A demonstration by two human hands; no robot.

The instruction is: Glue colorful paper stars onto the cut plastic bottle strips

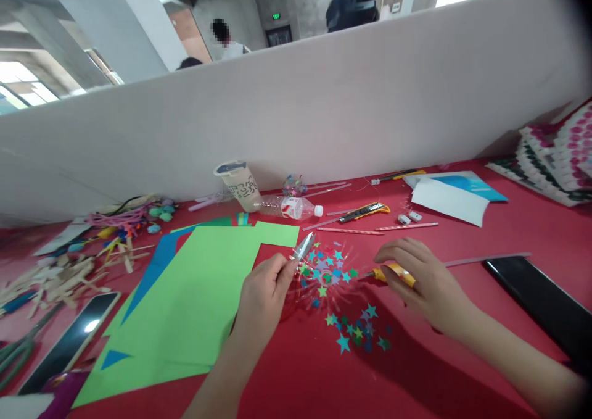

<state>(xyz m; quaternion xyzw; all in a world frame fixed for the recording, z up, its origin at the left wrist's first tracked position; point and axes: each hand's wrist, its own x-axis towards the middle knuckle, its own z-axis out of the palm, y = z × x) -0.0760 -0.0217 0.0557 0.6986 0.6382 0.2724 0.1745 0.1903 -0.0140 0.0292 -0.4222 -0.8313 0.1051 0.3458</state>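
On the tabletop, well in from its far edge, a star-covered piece lies between the hands. The left hand, closed, pinches a silvery strip; the right hand, curled, grips a yellow tool. Handwriting on the cup and the bottle label are illegible.

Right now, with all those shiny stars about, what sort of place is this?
It looks like a craft workshop, though I can't be sure: colourful stars, a big green sheet and a pile of wooden sticks lie on the red table.
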